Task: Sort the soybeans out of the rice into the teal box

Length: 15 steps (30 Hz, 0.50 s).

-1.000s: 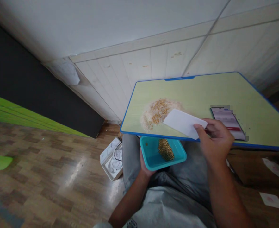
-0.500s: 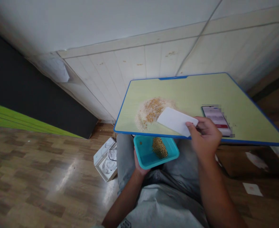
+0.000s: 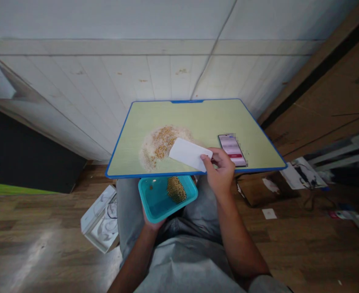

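Observation:
My right hand (image 3: 220, 171) pinches a white card (image 3: 188, 153) and holds it flat over the small green table (image 3: 198, 118), beside a pile of white rice mixed with yellow grains (image 3: 159, 144). Below the table's front edge, my left hand (image 3: 150, 221) grips a teal plastic tray (image 3: 155, 199) from underneath. A heap of yellow grains (image 3: 176, 189) lies in the tray's right part. A phone (image 3: 232, 145) with a lit screen lies on the table just right of my right hand.
The table has a blue rim and stands against a white panelled wall. On the wooden floor at left sits a white open box (image 3: 101, 219). A brown cardboard box (image 3: 259, 189) and papers (image 3: 301, 175) lie at right.
The view has swung to the right, so the table sits more centred. Both hands keep their grips; card and tray stay in about the same place relative to the table.

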Each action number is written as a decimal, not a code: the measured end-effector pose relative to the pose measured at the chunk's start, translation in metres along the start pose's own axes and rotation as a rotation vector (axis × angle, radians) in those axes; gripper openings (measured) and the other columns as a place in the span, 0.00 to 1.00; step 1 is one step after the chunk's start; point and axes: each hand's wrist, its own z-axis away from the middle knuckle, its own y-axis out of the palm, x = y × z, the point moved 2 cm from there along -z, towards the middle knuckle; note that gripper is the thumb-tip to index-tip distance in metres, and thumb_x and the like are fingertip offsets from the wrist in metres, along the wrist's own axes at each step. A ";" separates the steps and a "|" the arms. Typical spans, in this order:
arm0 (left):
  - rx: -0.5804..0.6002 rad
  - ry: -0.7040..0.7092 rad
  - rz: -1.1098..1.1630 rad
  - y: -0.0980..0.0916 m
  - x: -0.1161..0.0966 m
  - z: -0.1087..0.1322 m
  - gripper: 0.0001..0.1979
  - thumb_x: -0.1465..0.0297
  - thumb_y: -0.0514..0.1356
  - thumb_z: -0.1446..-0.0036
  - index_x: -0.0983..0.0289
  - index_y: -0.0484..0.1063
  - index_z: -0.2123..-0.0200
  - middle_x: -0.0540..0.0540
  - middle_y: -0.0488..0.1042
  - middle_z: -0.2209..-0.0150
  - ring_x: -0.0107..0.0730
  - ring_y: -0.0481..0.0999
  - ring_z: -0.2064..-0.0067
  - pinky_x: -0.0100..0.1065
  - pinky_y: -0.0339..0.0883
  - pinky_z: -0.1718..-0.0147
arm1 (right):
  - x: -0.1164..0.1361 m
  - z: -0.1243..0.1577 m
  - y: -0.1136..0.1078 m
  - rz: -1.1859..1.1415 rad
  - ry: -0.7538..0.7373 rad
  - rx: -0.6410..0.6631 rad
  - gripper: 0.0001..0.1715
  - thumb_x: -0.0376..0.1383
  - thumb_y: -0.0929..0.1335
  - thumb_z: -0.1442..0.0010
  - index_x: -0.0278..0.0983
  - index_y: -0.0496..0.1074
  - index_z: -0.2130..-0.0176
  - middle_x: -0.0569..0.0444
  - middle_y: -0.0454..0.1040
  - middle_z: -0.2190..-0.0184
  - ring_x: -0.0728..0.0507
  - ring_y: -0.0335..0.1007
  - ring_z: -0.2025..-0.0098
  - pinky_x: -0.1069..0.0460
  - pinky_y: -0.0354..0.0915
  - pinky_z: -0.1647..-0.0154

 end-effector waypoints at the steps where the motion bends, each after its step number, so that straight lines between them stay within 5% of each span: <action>1: 0.009 0.008 -0.008 0.001 0.000 0.000 0.35 0.47 0.40 0.25 0.50 0.86 0.44 0.43 0.79 0.33 0.44 0.46 0.16 0.54 0.25 0.19 | 0.000 0.000 0.000 0.008 0.000 0.001 0.08 0.42 0.74 0.36 0.41 0.79 0.59 0.56 0.83 0.69 0.43 0.80 0.67 0.50 0.74 0.65; 9: -0.009 0.079 -0.117 0.024 -0.002 0.000 0.36 0.48 0.37 0.26 0.49 0.74 0.30 0.44 0.67 0.24 0.52 0.51 0.17 0.57 0.36 0.19 | -0.003 -0.001 -0.001 0.024 0.007 -0.041 0.09 0.42 0.76 0.39 0.40 0.80 0.60 0.56 0.83 0.69 0.43 0.80 0.68 0.50 0.74 0.66; 15: 0.020 0.051 -0.139 0.021 -0.003 0.001 0.37 0.49 0.35 0.25 0.51 0.62 0.23 0.46 0.57 0.20 0.51 0.53 0.18 0.58 0.47 0.21 | -0.003 -0.001 0.000 0.010 0.012 -0.074 0.11 0.42 0.78 0.42 0.40 0.81 0.60 0.55 0.83 0.70 0.42 0.80 0.69 0.49 0.75 0.68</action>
